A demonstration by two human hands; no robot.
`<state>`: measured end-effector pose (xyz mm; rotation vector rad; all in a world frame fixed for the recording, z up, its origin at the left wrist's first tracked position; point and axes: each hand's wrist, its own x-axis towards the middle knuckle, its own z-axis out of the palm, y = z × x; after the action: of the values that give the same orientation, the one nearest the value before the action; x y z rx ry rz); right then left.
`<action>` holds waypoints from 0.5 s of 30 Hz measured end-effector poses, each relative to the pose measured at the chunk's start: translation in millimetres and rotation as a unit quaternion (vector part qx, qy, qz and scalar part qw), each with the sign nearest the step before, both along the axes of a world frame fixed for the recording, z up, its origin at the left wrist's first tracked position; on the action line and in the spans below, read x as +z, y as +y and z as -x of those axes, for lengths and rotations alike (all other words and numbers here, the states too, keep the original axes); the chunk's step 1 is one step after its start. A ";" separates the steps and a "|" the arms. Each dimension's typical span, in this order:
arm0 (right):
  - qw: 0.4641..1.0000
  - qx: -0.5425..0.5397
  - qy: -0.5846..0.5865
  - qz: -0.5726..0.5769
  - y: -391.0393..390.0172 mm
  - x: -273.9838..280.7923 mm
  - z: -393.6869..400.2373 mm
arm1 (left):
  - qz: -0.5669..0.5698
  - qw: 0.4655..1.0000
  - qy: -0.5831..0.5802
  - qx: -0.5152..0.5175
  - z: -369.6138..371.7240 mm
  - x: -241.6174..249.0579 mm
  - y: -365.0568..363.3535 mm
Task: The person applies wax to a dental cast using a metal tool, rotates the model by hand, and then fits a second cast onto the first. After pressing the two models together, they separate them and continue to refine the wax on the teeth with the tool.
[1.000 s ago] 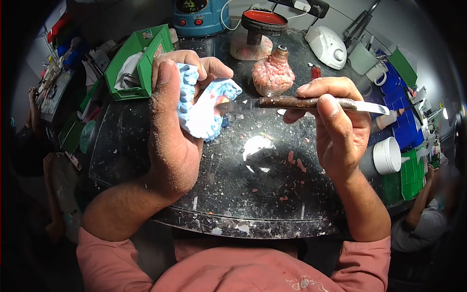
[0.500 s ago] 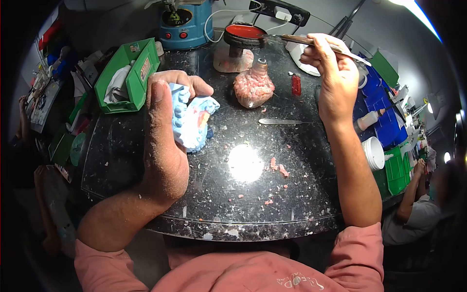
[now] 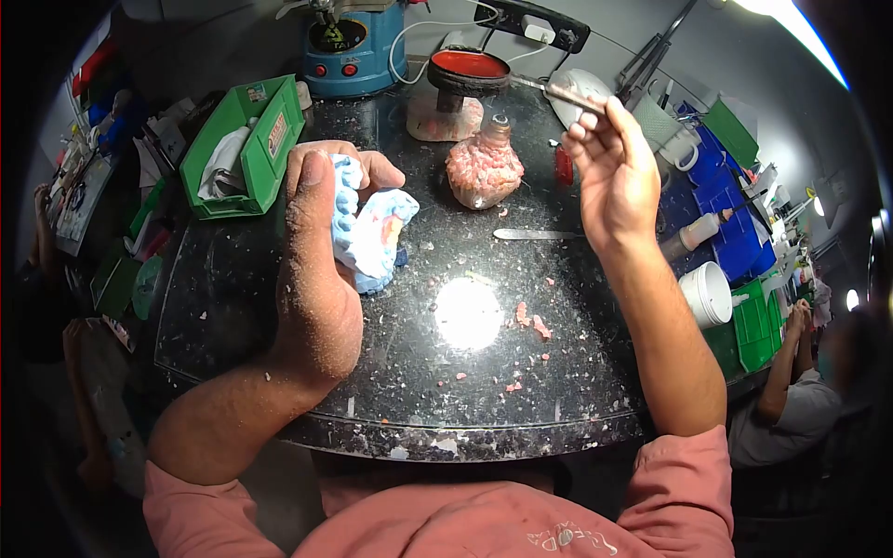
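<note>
Left hand (image 3: 321,279): left of centre, dusted with white powder, fingers wrapped around a blue dental cast (image 3: 372,232). The cast shows pink wax on its inner face and is held just above the table (image 3: 279,307).

Right hand (image 3: 614,172): upper right of centre, raised, fingers pinched narrow on a slim knife-like tool (image 3: 558,90). The tool's tip points toward the red dish (image 3: 468,63) on its stand at the upper centre; whether tip and dish touch cannot be told.

Table: dark speckled top, littered with pink and white crumbs, a bright lamp reflection near its centre.

Flask-shaped burner (image 3: 484,167): upper centre, caked in pink wax, standing upright between the two hands.

Metal spatula (image 3: 535,233): lying flat right of centre, below the burner.

Red lighter (image 3: 562,166): just right of the burner, partly hidden by the right hand.

Green bin (image 3: 246,139): upper left, holding white cloth.

Blue machine (image 3: 349,42): top edge, left of the red dish.

White tub (image 3: 707,293): right edge of the table.

Another person (image 3: 800,409): lower right, seated, arm raised.
</note>
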<state>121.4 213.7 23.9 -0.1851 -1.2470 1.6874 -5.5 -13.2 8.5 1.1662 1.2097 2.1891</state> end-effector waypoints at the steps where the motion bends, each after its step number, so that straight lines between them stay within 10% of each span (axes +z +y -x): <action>1: 1.000 -0.010 -0.017 0.019 -4.7 -5.8 -4.9 | 0.000 1.000 -0.001 0.000 0.3 -0.7 0.0; 15: 0.966 0.069 -0.041 -0.244 -84.8 -2.7 -25.2 | 0.056 0.998 -0.001 0.006 0.4 -1.9 -1.6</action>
<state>146.6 128.8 21.2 0.1350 -1.7297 1.4442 -5.9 -14.8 6.7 1.1137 1.3235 2.1019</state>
